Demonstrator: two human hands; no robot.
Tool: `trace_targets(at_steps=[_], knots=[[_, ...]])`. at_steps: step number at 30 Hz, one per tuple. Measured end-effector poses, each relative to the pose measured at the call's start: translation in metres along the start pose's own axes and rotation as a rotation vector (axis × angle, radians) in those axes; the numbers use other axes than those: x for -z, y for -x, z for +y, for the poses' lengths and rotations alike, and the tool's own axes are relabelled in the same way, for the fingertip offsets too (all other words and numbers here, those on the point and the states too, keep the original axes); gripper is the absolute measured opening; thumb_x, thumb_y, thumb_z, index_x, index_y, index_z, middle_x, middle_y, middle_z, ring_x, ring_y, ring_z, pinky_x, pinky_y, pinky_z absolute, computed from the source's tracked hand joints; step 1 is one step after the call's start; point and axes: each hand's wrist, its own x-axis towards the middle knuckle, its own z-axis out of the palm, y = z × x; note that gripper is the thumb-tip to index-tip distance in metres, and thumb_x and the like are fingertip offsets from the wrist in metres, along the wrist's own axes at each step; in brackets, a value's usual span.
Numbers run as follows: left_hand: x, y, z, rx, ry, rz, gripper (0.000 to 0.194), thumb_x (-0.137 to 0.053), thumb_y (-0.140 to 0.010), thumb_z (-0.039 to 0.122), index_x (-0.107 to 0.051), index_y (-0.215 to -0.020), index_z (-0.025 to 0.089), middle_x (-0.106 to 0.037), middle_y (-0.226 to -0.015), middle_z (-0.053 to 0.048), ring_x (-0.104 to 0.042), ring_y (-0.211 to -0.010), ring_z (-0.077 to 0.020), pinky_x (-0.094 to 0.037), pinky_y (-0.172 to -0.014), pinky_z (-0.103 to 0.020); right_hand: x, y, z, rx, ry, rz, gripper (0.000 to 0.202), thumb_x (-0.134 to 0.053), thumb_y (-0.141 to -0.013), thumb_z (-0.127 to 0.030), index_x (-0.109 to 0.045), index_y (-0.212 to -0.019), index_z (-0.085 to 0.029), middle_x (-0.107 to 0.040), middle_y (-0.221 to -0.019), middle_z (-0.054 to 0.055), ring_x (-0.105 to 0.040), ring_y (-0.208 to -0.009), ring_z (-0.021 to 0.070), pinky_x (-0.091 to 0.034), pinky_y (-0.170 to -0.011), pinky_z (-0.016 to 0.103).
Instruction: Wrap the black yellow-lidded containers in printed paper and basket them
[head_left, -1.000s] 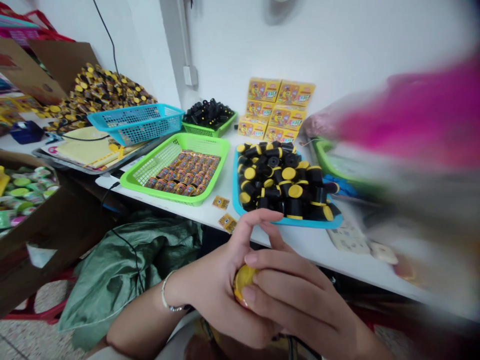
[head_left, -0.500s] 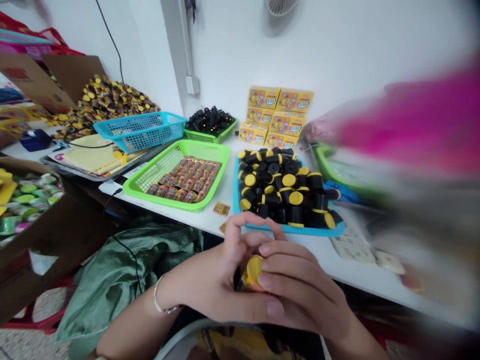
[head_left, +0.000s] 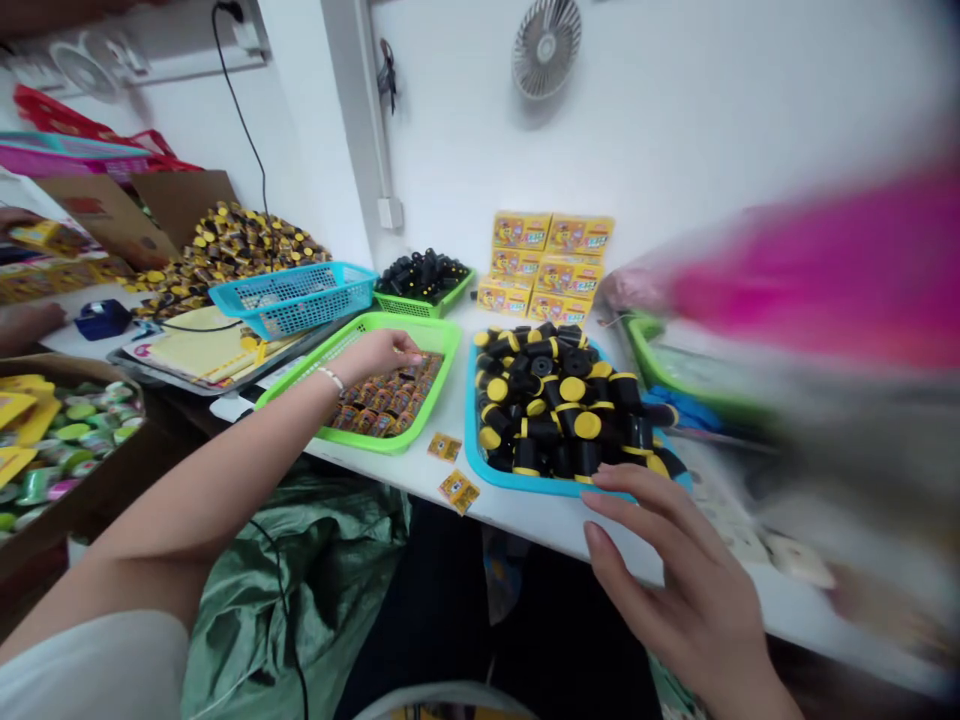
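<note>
My left hand reaches into the green basket, its fingers bent together on a small labelled canister at the far end of the rows; the fingers partly hide it. Several canisters with orange-brown printed wraps lie side by side in that basket. Fingers apart and holding nothing, my right hand hovers at the front right of the blue basket. That basket is heaped with black canisters with yellow lids. Two printed yellow stickers, one nearer and one farther, lie on the table between the baskets.
Yellow printed boxes stand stacked against the wall. Behind are another blue basket, a green basket of black parts and a canister pile. A blurred pink-and-white shape fills the right side. Another person's hand shows far left.
My hands have parted from the yellow-lidded canister they held together. The left moved forward and left into the green basket; the right opened and moved right. The view tilted upward.
</note>
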Motion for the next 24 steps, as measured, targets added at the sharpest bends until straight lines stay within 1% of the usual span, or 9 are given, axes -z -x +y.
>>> trace_targets(at_steps=[4, 7, 10, 13, 15, 17, 19, 21, 24], knots=[[-0.021, -0.018, -0.016, 0.007, -0.107, -0.13, 0.03, -0.064, -0.098, 0.034, -0.064, -0.121, 0.016, -0.067, -0.121, -0.009, -0.069, -0.101, -0.0233, -0.06, -0.086, -0.043, -0.002, -0.003, 0.008, 0.021, 0.041, -0.027, 0.024, -0.062, -0.09, -0.005, -0.067, -0.108, -0.02, -0.062, -0.115, 0.009, -0.061, -0.113, 0.0214, -0.05, -0.096, 0.036], [-0.025, -0.015, -0.017, -0.035, -0.174, -0.138, 0.032, -0.064, -0.097, 0.034, -0.063, -0.123, 0.016, -0.067, -0.123, -0.01, -0.068, -0.103, -0.024, -0.059, -0.087, -0.044, -0.003, -0.007, 0.017, 0.007, 0.106, -0.008, 0.02, -0.064, -0.091, -0.008, -0.067, -0.106, -0.02, -0.063, -0.112, 0.01, -0.062, -0.108, 0.0224, -0.049, -0.095, 0.038], [-0.021, 0.003, -0.003, -0.094, -0.229, -0.019, 0.036, -0.065, -0.097, 0.034, -0.061, -0.128, 0.016, -0.064, -0.128, -0.011, -0.066, -0.11, -0.026, -0.057, -0.093, -0.049, -0.01, -0.015, 0.026, -0.029, 0.271, -0.016, 0.016, -0.062, -0.094, -0.019, -0.07, -0.107, -0.016, -0.064, -0.105, 0.011, -0.062, -0.102, 0.0247, -0.049, -0.093, 0.042], [-0.026, 0.046, 0.027, -0.197, -0.24, 0.095, 0.031, -0.056, -0.101, 0.032, -0.062, -0.125, 0.014, -0.067, -0.124, -0.012, -0.067, -0.111, -0.0262, -0.054, -0.096, -0.048, -0.028, -0.027, 0.031, -0.093, 0.432, -0.076, 0.026, -0.06, -0.096, -0.031, -0.074, -0.11, -0.014, -0.065, -0.108, 0.016, -0.06, -0.104, 0.0309, -0.045, -0.093, 0.05], [-0.043, 0.085, 0.047, -0.276, -0.23, 0.054, 0.026, -0.047, -0.104, 0.029, -0.069, -0.109, 0.016, -0.075, -0.097, -0.008, -0.072, -0.089, -0.0215, -0.057, -0.086, -0.036, -0.042, -0.036, 0.031, -0.151, 0.495, -0.132, 0.033, -0.061, -0.095, -0.038, -0.074, -0.114, -0.014, -0.064, -0.116, 0.019, -0.057, -0.108, 0.0366, -0.042, -0.092, 0.055], [-0.07, 0.123, 0.06, -0.357, -0.225, -0.047, 0.022, -0.054, -0.1, 0.027, -0.074, -0.094, 0.02, -0.077, -0.08, -0.002, -0.073, -0.071, -0.0175, -0.058, -0.074, -0.028, -0.051, -0.045, 0.029, -0.193, 0.538, -0.209, 0.036, -0.064, -0.094, -0.042, -0.075, -0.115, -0.015, -0.063, -0.123, 0.02, -0.054, -0.11, 0.0396, -0.038, -0.09, 0.057], [-0.102, 0.149, 0.062, -0.4, -0.247, -0.074, 0.019, -0.062, -0.095, 0.018, -0.073, -0.109, 0.019, -0.079, -0.103, -0.009, -0.076, -0.092, -0.0236, -0.059, -0.086, -0.033, -0.055, -0.051, 0.025, -0.218, 0.553, -0.296, 0.038, -0.068, -0.091, -0.046, -0.076, -0.113, -0.017, -0.065, -0.122, 0.019, -0.055, -0.109, 0.0389, -0.037, -0.09, 0.055], [-0.128, 0.161, 0.055, -0.395, -0.274, -0.064, 0.039, -0.06, -0.091, 0.004, -0.066, -0.127, 0.013, -0.07, -0.131, -0.021, -0.068, -0.12, -0.0331, -0.055, -0.101, -0.047, -0.055, -0.053, 0.019, -0.248, 0.56, -0.364, 0.037, -0.068, -0.09, -0.047, -0.077, -0.112, -0.018, -0.068, -0.115, 0.017, -0.056, -0.106, 0.0377, -0.036, -0.09, 0.053], [-0.147, 0.163, 0.041, -0.397, -0.255, -0.07, 0.048, -0.051, -0.088, -0.008, -0.065, -0.131, 0.008, -0.062, -0.141, -0.025, -0.059, -0.133, -0.0375, -0.049, -0.108, -0.057, -0.057, -0.049, 0.007, -0.327, 0.572, -0.418, 0.042, -0.062, -0.095, -0.045, -0.073, -0.123, -0.015, -0.073, -0.102, 0.017, -0.058, -0.106, 0.0387, -0.035, -0.09, 0.054]])
